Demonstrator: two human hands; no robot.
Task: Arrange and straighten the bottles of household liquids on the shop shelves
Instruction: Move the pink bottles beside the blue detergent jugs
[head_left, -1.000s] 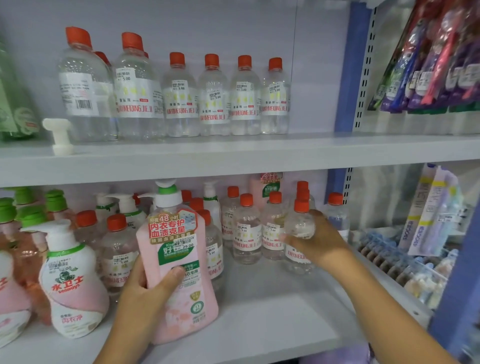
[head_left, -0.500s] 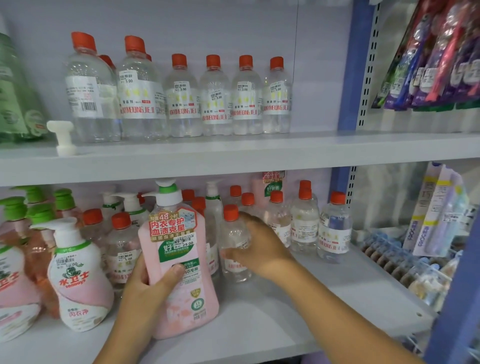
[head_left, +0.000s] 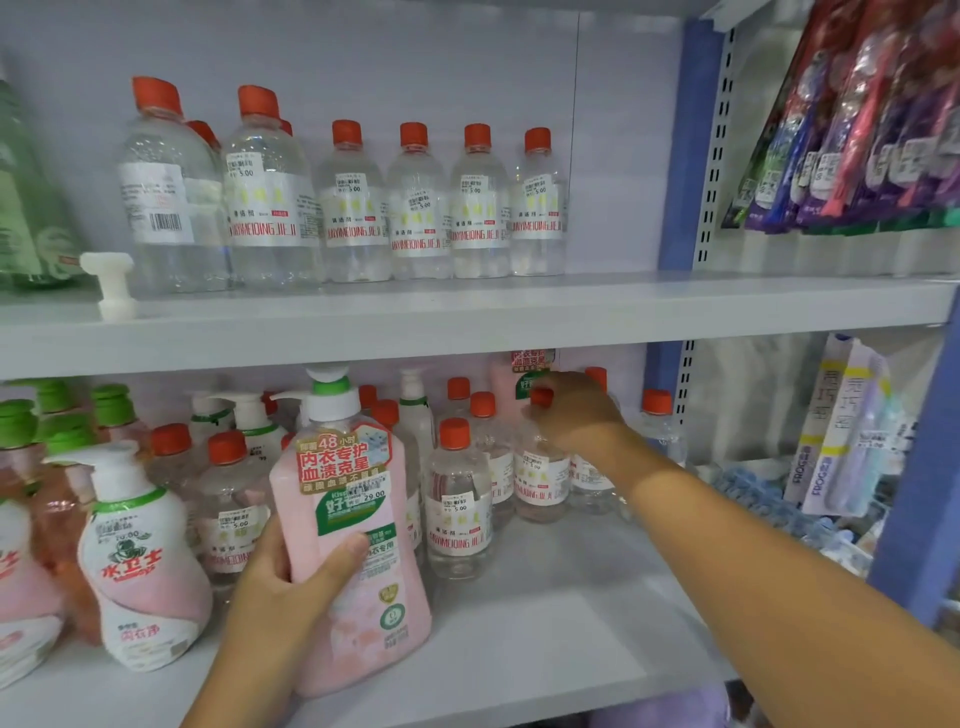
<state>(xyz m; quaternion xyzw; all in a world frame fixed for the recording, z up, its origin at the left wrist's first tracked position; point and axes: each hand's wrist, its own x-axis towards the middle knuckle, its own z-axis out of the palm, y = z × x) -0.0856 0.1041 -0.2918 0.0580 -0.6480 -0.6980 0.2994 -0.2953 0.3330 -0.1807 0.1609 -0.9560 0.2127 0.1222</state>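
On the lower shelf (head_left: 571, 613), my left hand (head_left: 283, 597) grips a tall pink pump bottle (head_left: 353, 499) that stands upright near the front edge. To its right stands a clear orange-capped bottle (head_left: 457, 499), free of both hands. Further back, my right hand (head_left: 571, 415) curls over the neck and shoulder of another clear orange-capped bottle (head_left: 540, 486); only part of its cap shows. Several more clear bottles crowd behind and beside these.
The upper shelf (head_left: 623, 312) carries a row of clear orange-capped bottles (head_left: 415, 208) and a loose white pump head (head_left: 109, 286). White and pink pump bottles (head_left: 140, 561) fill the lower left. Toothbrush packs (head_left: 857, 130) hang right of the blue upright (head_left: 685, 145).
My right hand let go of the clear bottle beside the pink one and moved right and back onto another clear bottle. The left hand kept its hold on the pink bottle.
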